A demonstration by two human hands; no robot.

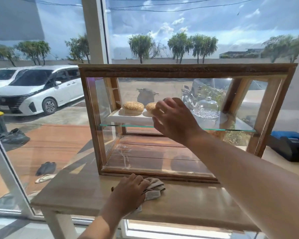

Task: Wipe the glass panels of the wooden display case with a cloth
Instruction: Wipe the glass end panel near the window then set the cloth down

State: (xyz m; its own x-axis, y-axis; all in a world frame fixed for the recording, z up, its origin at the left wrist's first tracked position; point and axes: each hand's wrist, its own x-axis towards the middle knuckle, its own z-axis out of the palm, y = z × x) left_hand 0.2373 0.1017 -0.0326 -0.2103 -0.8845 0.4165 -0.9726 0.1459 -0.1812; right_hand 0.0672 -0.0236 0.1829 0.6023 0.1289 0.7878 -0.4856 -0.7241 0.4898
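On the near edge of the wooden table (86, 192), the left hand (129, 190) lies palm down on a bunched beige cloth (154, 186), its fingers curled over the fabric and gripping it. The cloth sits just in front of the case's bottom rail. The bare right forearm crosses from the lower right, over the table and in front of the lower glass. The right hand (174, 118) is raised at shelf height, palm toward the front glass panel (145, 152), fingers relaxed and slightly spread, holding nothing. Whether it touches the pane I cannot tell.

The wooden display case (179, 70) stands upright on the table, its long axis running left to right and its front pane facing the person. Inside, a glass shelf (231, 129) carries a white tray (128, 119) with sesame buns (133, 107), one half hidden by the right hand, and a clear glass dome (207, 104). A black and blue device (290, 145) sits right of the case. Beyond the window stand white cars (33, 94) and a row of trees.
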